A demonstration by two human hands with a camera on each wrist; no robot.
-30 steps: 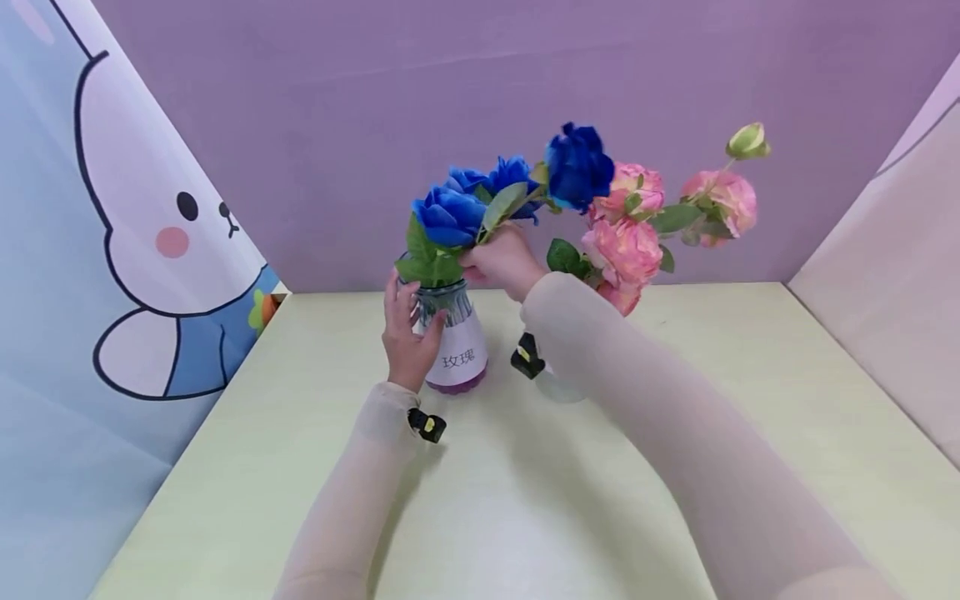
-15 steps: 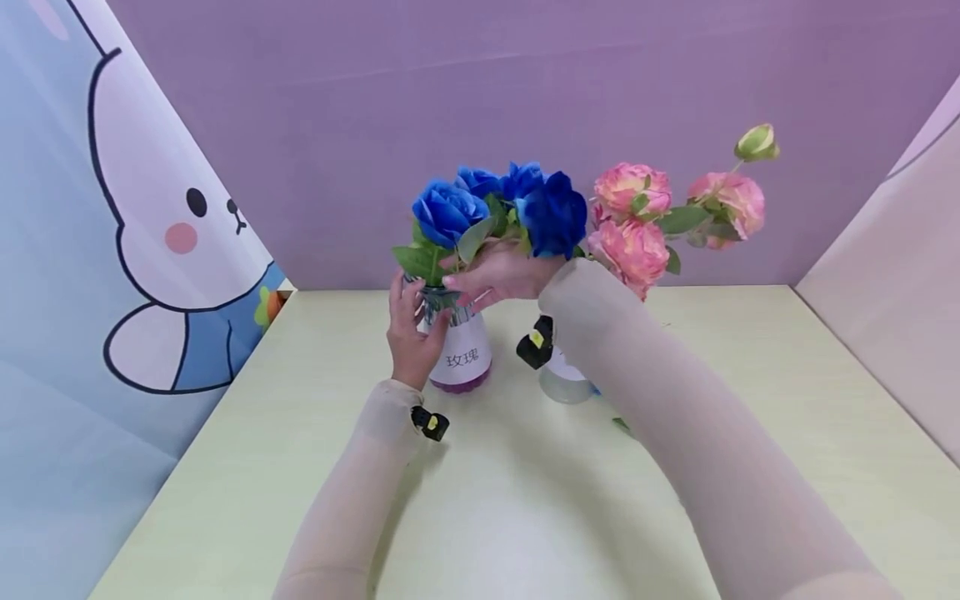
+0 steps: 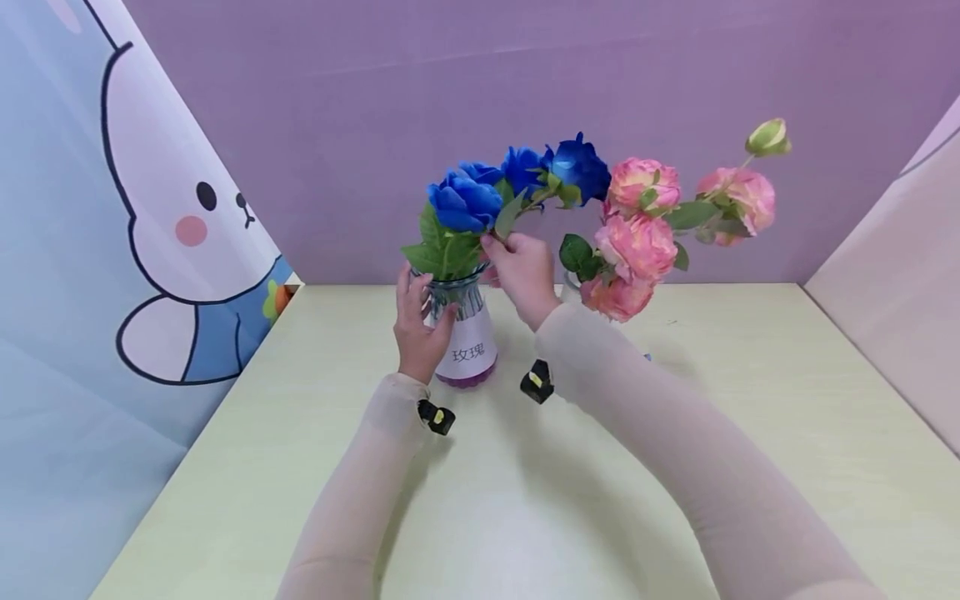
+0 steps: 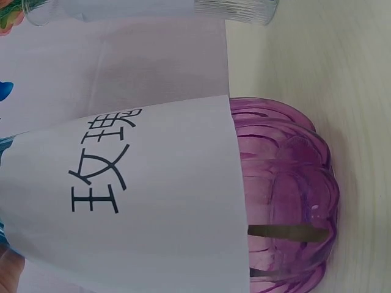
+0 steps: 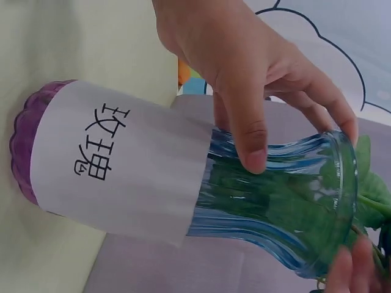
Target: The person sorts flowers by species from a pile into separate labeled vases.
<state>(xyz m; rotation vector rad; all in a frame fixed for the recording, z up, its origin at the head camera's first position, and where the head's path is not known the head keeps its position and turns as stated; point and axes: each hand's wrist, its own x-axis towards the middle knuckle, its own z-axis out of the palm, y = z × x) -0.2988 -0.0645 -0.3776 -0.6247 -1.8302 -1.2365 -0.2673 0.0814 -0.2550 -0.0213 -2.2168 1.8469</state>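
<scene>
A ribbed glass vase (image 3: 457, 296), blue at the neck and purple at the base, stands on the table with a white paper label bearing Chinese characters. My left hand (image 3: 422, 327) holds it round the neck, thumb at the front in the right wrist view. Blue roses (image 3: 467, 200) with green leaves rise from its mouth. My right hand (image 3: 527, 275) is at the right side of the rim, thumb and fingers pinching the stem of the rightmost blue rose (image 3: 579, 169), which leans right. In the right wrist view its fingertips (image 5: 354, 268) are right at the rim.
Just right, pink flowers (image 3: 637, 246) with a green bud (image 3: 768, 137) stand in a clear glass vase (image 4: 146, 9), largely hidden behind my right forearm in the head view. A purple wall (image 3: 375, 167) closes the table's back; a rabbit-print cloth (image 3: 180, 158) hangs at left.
The rightmost blue rose dipped toward the others, then came up again. My right hand turned from lying flat over the rim to a pinch beside it. The left hand keeps its hold.
</scene>
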